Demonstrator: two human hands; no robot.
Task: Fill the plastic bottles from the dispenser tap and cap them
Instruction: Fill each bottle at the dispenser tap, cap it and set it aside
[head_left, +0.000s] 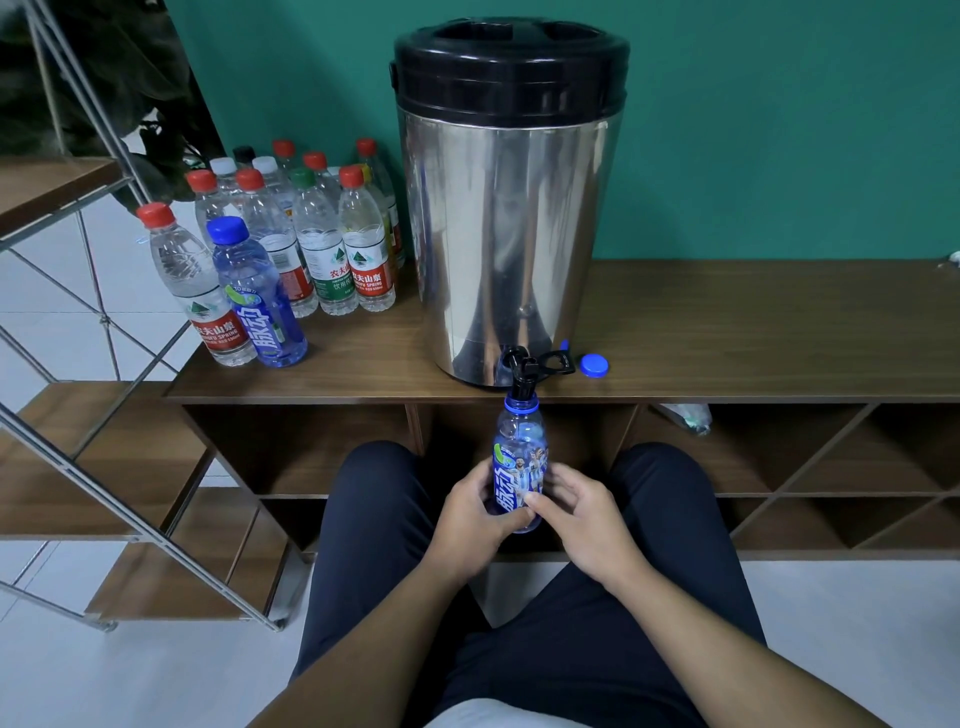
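Observation:
A blue plastic bottle (519, 457) stands upright with its open mouth right under the black tap (522, 371) of the steel dispenser (506, 228). My left hand (475, 512) grips its lower body from the left. My right hand (579, 512) holds it from the right, thumb across the label. Its blue cap (594, 365) lies on the wooden shelf top (753, 332), just right of the tap. How much liquid the bottle holds is hard to tell.
Several capped bottles (311, 244) with red, white and green caps stand left of the dispenser, a capped blue one (260, 296) in front. Metal-framed wooden stairs (104, 441) rise at the left. Open cubbies lie under the shelf top, and my knees are close to them.

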